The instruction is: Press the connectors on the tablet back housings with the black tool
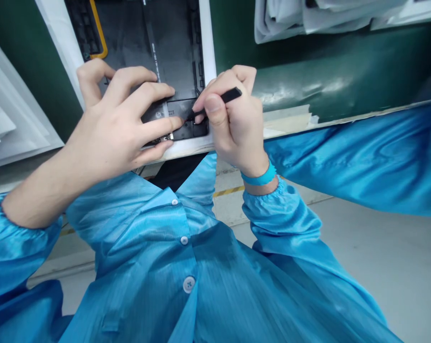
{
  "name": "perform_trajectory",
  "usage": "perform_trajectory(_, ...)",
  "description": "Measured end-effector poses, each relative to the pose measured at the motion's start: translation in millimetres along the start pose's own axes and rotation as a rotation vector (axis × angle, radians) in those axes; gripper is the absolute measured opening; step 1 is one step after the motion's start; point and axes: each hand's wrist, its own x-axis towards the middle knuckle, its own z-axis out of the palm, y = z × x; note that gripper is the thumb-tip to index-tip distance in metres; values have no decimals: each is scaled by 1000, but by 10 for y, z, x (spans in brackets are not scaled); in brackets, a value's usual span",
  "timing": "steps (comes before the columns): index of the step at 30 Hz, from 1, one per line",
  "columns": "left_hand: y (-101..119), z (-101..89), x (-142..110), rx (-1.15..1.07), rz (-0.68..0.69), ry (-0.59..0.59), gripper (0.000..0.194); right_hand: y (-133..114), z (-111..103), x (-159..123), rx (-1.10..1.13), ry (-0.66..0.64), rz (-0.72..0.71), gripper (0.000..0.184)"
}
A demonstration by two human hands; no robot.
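A black plastic device housing [176,52] lies on white sheet material at the bench's front edge. My left hand [118,114] rests over its near part with fingers spread, and the fingertips touch the dark inner surface. Between the thumb and fingers of my right hand [235,112] is a slim black stick-like tool [231,95]. Its lower end meets the housing near the right corner, close to my left index fingertip. A small circuit piece [165,137] shows beneath my left hand. An orange-yellow strip [100,33] runs along the housing's upper left.
The bench has a green mat [280,76]. White wrapped sheets or bags [319,16] lie at the back right, and more white sheets [11,109] lie at the left. A co-worker's blue sleeve [362,162] reaches in along the bench edge at right.
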Motion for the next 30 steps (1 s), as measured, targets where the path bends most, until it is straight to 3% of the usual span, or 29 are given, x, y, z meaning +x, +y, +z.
perform_trajectory(8,69,-20,42,-268,-157,69,32,-31,8,3,-51,-9,22,48)
perform_trajectory(15,73,-19,32,-235,-137,13,22,-66,-15,2,-46,-42,89,50)
perform_trajectory(18,48,-15,21,-311,-168,50,34,-66,-20,-7,-62,-35,12,38)
perform_trajectory(20,31,-11,13,-293,-140,34,30,-54,-5,-8,-113,-45,-49,33)
perform_trajectory(23,9,-5,2,-133,-55,-19,17,-21,52,-3,-229,-44,-135,43)
perform_trajectory(27,-18,1,-7,-1,11,-40,24,25,132,6,-293,74,-306,52)
perform_trajectory(30,-35,7,-13,12,35,-25,28,34,123,12,-266,18,-275,54)
